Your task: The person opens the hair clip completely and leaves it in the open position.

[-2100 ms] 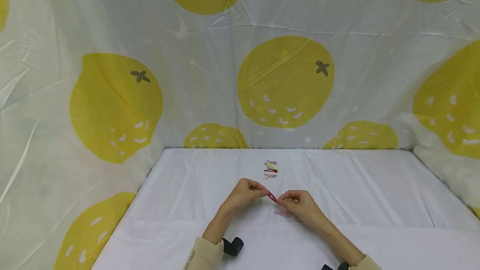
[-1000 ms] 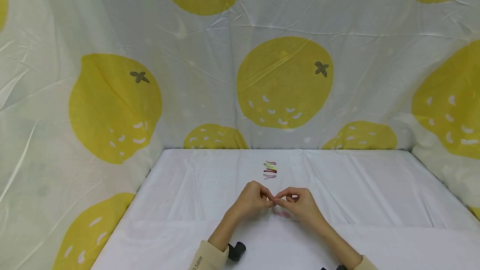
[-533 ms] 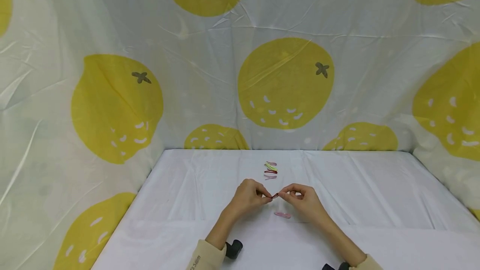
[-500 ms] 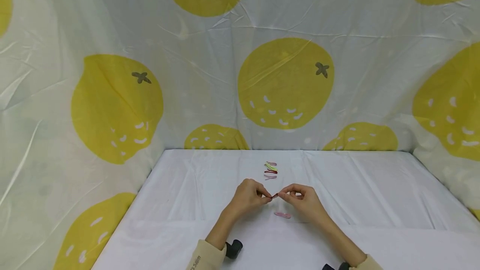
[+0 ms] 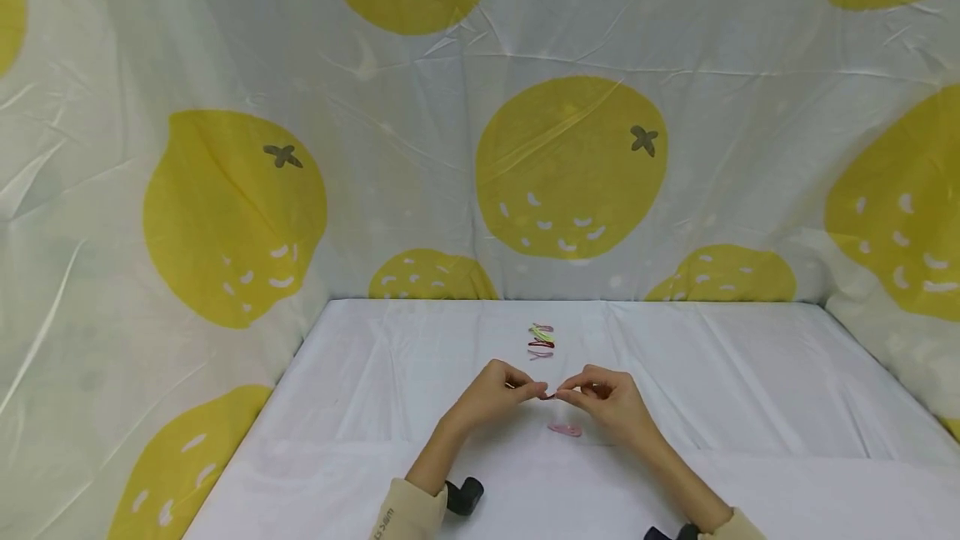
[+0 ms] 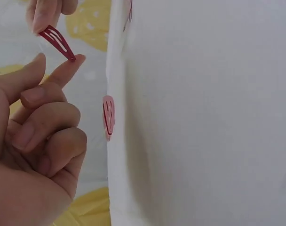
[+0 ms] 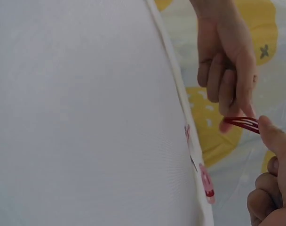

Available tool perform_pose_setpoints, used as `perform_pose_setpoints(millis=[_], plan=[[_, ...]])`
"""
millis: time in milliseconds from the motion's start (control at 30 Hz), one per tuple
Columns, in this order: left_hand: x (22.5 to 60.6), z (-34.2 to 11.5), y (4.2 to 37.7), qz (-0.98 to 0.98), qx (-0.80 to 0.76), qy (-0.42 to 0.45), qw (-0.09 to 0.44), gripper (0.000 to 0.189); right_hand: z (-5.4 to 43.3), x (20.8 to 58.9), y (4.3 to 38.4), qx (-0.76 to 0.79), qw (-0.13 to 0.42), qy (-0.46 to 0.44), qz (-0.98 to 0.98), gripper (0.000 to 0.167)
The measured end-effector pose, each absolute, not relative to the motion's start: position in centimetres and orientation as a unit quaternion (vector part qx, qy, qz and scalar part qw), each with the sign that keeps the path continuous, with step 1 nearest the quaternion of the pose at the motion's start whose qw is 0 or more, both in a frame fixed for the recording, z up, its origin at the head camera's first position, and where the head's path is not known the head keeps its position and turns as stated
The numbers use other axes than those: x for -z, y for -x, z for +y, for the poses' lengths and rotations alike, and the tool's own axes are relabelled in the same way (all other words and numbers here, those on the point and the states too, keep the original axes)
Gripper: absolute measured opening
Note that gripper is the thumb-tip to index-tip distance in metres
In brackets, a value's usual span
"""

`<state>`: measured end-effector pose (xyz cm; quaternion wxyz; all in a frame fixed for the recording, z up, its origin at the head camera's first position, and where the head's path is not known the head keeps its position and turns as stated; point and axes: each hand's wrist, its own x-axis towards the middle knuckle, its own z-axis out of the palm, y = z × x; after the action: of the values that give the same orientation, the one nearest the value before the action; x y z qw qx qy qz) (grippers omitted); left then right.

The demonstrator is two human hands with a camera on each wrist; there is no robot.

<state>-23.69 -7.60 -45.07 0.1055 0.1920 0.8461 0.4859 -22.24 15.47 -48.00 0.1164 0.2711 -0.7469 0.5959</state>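
Observation:
A dark red snap hair clip (image 6: 58, 42) is held up between the two hands over the table. In the right wrist view, the right hand (image 7: 274, 179) pinches the wide end, its thumb laid over the metal. The left hand (image 6: 44, 127) touches the narrow end with its outstretched index fingertip; its thumb stands apart from the clip and its other fingers are curled into the palm. From the head view the clip is a thin dark line between the fingertips. A pink hair clip (image 5: 565, 429) lies on the table just below the hands.
Beyond the hands, several hair clips lie in a row: a pink clip (image 5: 543, 327) farthest, then a yellow-green clip (image 5: 542, 334), a red clip (image 5: 542, 343) and a pale pink clip (image 5: 540, 354). A white cloth covers the table (image 5: 420, 340). A lemon-print curtain (image 5: 420, 148) surrounds it.
A second ago the fingertips met and hid the red clip; now they are slightly apart with it between them. It has turned from a slant to nearly level. The clips on the table have stayed put.

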Motion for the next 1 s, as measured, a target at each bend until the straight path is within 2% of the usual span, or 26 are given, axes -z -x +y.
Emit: perform_pose_setpoints(millis=[167,433,767,1000], plan=[[44.90,-7.98,23.60,0.831,-0.513,-0.142,0.159,0.029,15.45,47.93,22.05,-0.603,0.110,-0.292,-0.734,0.010],[45.18,-8.50,23.73,0.804,-0.540,-0.132,0.213,0.027,15.51,47.98,21.98,-0.610,0.093,-0.295,-0.729,0.009],[44.63,-8.44,24.01,0.785,-0.576,-0.114,0.197,0.025,15.85,48.50,22.33,-0.599,0.107,-0.268,-0.747,0.021],[44.77,-8.16,23.71,0.809,-0.553,-0.138,0.144,0.019,15.60,48.68,22.41,-0.596,0.077,-0.236,-0.763,0.021]])
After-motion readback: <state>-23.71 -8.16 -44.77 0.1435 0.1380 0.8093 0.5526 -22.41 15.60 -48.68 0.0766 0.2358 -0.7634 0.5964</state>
